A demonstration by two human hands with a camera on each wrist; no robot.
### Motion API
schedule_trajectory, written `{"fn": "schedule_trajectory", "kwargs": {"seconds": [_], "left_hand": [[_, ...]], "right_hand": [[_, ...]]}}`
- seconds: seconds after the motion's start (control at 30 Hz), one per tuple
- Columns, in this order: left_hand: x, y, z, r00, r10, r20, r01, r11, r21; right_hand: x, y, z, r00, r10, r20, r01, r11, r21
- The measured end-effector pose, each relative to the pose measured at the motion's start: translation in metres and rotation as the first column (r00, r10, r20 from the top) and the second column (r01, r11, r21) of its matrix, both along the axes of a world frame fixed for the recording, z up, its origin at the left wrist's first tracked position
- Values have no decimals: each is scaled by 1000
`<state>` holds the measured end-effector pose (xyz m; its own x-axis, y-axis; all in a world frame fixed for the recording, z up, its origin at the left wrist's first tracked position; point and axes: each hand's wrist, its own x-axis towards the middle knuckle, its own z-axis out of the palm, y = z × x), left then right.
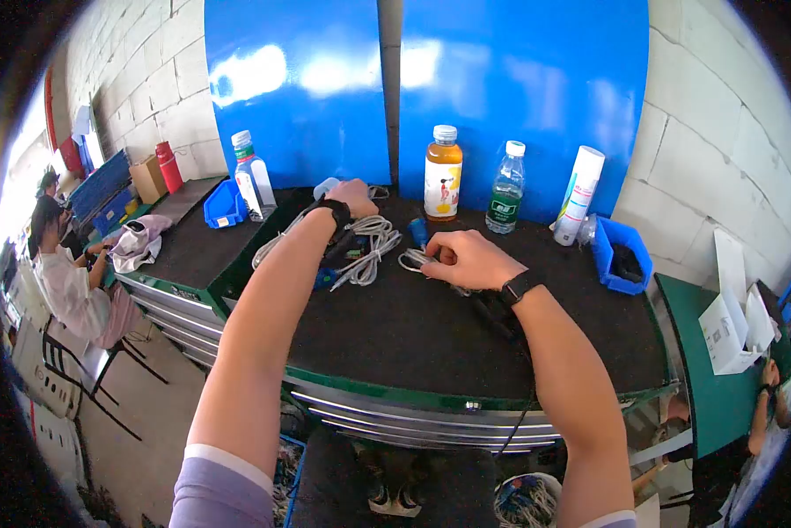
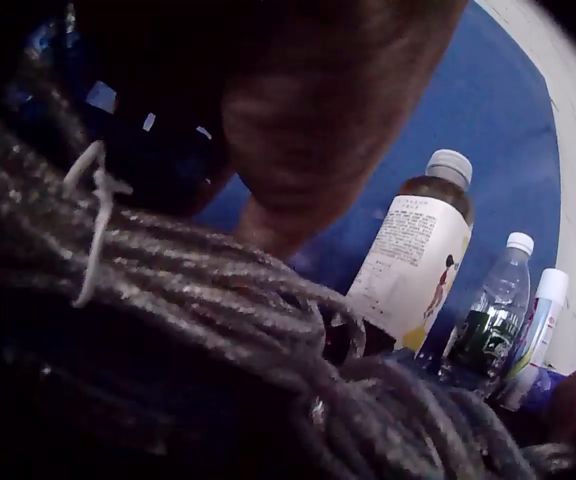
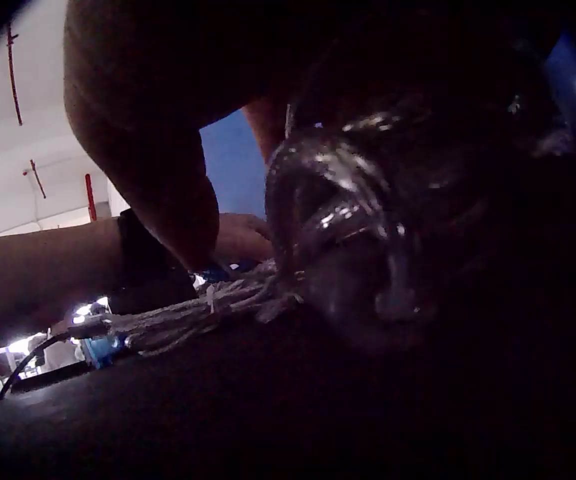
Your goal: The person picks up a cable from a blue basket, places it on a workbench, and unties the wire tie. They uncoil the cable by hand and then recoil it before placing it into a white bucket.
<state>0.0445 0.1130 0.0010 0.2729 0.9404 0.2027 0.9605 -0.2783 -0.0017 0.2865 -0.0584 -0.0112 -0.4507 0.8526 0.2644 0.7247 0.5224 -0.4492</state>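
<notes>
A bundle of grey cable point(image 1: 373, 246), bound with a thin tie, lies at the middle of the dark tabletop. Behind it my left hand point(image 1: 351, 198) reaches down at the back, next to a small translucent white piece point(image 1: 325, 187); its fingertips are hidden, and I cannot tell what they hold. The tied strands point(image 2: 198, 260) pass close below that hand in the left wrist view. Curled over a smaller coil of cable point(image 1: 411, 259), my right hand point(image 1: 475, 260) pinches it between thumb and finger. A shiny loop point(image 3: 338, 175) shows close up by the right fingers. A blue piece point(image 1: 418, 232) lies just beyond.
An amber drink bottle point(image 1: 443, 176), a green-labelled water bottle point(image 1: 505, 194) and a white spray can point(image 1: 578, 198) stand along the back. Blue bins point(image 1: 622, 255) point(image 1: 226, 204) sit at right and left. Another bottle point(image 1: 253, 180) stands at left. A dark cable hangs over the front edge.
</notes>
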Motion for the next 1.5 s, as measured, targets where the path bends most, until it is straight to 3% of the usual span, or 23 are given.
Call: {"fn": "schedule_trajectory", "kwargs": {"seconds": [0.03, 0.27, 0.33, 0.43, 0.53, 0.6, 0.63, 0.67, 0.7, 0.77, 0.83, 0.9, 0.97, 1.0, 1.07, 1.1, 1.17, 1.3, 1.5], "left_hand": [[0, 2, 2, 1000, 0, 25, 2, 997, -77], [-13, 13, -5, 994, 52, 99, -37, 988, -147], [-19, 6, -13, 991, 17, 132, -18, 1000, 0], [-4, -35, 0, 992, 29, 123, -39, 996, 79], [21, -62, 11, 958, -161, 236, 80, 944, 321], [41, -68, 5, 828, -338, 448, 207, 926, 316], [50, -72, 1, 794, -403, 455, 231, 892, 387], [56, -71, -3, 739, -454, 499, 268, 876, 400], [59, -70, -8, 676, -449, 585, 280, 890, 359], [54, -70, -10, 569, -405, 716, 300, 913, 278], [41, -66, -14, 523, -399, 753, 278, 915, 292], [33, -60, -19, 478, -394, 785, 264, 917, 299], [31, -58, -22, 380, -313, 870, 119, 950, 289], [32, -57, -22, 371, -314, 874, 123, 949, 289], [33, -60, -19, 207, -183, 961, 6, 983, 186], [32, -59, -19, 197, -188, 962, 7, 982, 190], [30, -59, -19, 78, -112, 991, -41, 992, 115], [31, -62, -20, 2, -92, 996, -87, 992, 92], [29, -57, -21, -148, -38, 988, -196, 980, 9]], "right_hand": [[2, 0, 0, 1000, -3, 5, 3, 1000, -18], [2, 1, 0, 999, 4, 33, -4, 1000, -9], [4, 6, -7, 999, 40, 21, -42, 996, 78], [2, 0, -2, 1000, 29, 10, -30, 998, 47], [-1, -4, 3, 1000, 5, -9, -5, 1000, -8], [-3, 0, 0, 999, 10, -47, -10, 1000, 0], [-2, 2, -3, 996, -8, -93, 8, 1000, 3], [-2, 4, -5, 993, -5, -120, 18, 994, 111], [0, 5, -4, 995, 3, -103, 9, 994, 113], [-2, 5, 0, 980, -146, -134, 172, 962, 211], [-9, 15, -3, 934, -129, -334, 228, 933, 278], [-17, 34, 5, 951, -165, -263, 257, 894, 367], [-35, 55, 24, 972, -160, -173, 226, 845, 485], [-49, 67, 34, 968, -123, -219, 220, 835, 505], [-67, 103, 51, 954, -152, -258, 252, 874, 415], [-75, 122, 55, 942, -213, -258, 303, 868, 393], [-88, 163, 57, 931, -303, -203, 364, 802, 474], [-109, 207, 62, 898, -409, -165, 439, 801, 406], [-126, 230, 63, 845, -462, -270, 532, 774, 343]]}}
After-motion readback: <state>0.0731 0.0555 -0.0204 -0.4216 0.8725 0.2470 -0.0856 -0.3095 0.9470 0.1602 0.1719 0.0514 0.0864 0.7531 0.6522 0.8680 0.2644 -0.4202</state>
